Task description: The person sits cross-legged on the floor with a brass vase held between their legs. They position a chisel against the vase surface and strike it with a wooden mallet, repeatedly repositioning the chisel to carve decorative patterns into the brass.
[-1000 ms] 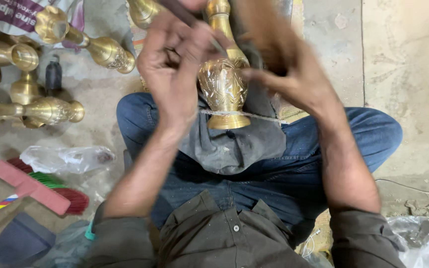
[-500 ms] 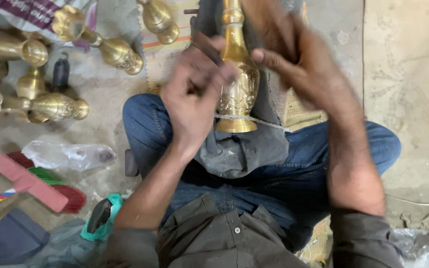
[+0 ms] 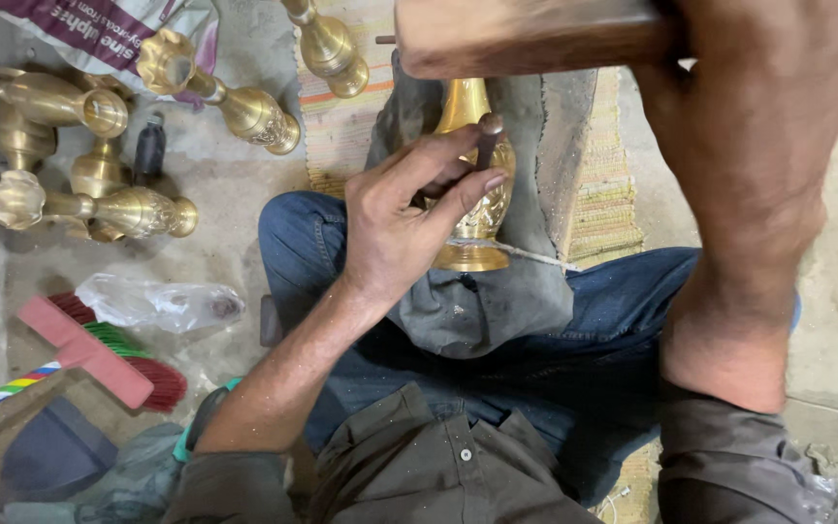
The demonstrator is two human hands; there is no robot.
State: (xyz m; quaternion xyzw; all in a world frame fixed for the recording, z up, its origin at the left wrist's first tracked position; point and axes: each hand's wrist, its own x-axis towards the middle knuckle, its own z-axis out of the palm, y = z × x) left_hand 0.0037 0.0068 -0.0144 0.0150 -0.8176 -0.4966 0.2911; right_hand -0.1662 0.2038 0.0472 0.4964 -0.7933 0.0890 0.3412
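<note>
A brass vase [image 3: 480, 209] with an engraved belly lies on a grey cloth [image 3: 497, 301] over my lap, tied down by a thin string. My left hand [image 3: 409, 218] pinches a small dark metal punch [image 3: 487, 141] upright against the vase's side. My right hand [image 3: 758, 116] is raised close to the camera, gripping a wooden mallet [image 3: 526, 37] whose head fills the top of the view. The mallet is well above the punch, apart from it.
Several finished brass vases [image 3: 138, 209] lie on the concrete floor at the left. A small dark bottle [image 3: 149, 147] stands among them. A pink brush with red and green bristles [image 3: 99, 354], a crumpled plastic bag [image 3: 162, 303] and a woven mat [image 3: 603, 194] surround my legs.
My right hand has lifted the mallet up toward the camera. My left hand has settled the punch on the vase's side. The view has shifted slightly.
</note>
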